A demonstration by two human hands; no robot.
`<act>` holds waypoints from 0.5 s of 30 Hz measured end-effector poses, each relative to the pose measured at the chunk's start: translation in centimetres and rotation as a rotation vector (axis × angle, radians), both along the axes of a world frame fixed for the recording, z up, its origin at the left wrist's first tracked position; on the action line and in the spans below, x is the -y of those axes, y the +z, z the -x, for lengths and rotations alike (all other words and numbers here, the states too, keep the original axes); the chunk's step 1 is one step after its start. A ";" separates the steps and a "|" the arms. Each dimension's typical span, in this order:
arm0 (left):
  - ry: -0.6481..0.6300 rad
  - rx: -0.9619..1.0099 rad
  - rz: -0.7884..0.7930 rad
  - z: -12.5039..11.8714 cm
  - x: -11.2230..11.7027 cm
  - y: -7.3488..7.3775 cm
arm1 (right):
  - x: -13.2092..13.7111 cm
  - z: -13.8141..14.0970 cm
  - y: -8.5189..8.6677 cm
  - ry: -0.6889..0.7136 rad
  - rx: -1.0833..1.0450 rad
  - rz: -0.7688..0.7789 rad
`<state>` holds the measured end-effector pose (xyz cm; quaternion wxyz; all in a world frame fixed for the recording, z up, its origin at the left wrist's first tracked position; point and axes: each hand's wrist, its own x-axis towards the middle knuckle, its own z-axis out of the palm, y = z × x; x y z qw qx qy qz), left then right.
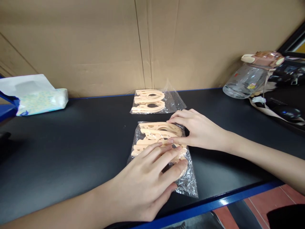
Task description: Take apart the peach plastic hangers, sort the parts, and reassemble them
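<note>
A clear plastic bag of peach-coloured folding clothes hangers (154, 133) lies on the black table in front of me. My left hand (152, 173) rests over its near part, fingers spread and lying on the hangers, thumb by the bag's near edge. From the right, my right hand (190, 128) touches the far right part of the same bag, thumb and forefinger apart on the hangers. Its other fingertips are partly hidden. Just beyond lies a second clear bag of similar hangers (149, 101), which neither hand touches.
A brown cardboard wall (95, 47) closes off the back. At left is an opened tissue pack (43, 100). A transparent bottle (250, 76) with a brown lid leans at right beside a black bag (283, 101). The blue table edge (224, 201) runs along the front.
</note>
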<state>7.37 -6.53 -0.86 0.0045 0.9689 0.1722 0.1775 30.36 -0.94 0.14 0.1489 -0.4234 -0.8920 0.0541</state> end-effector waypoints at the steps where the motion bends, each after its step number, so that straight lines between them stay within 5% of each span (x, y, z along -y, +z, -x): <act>1: -0.003 -0.002 -0.007 0.0 0.0 0.0 | 0.0 0.0 -0.1 0.006 -0.006 0.015; 15: -0.031 -0.017 -0.055 0.2 -0.3 0.2 | -0.7 0.2 -0.3 -0.013 -0.170 0.267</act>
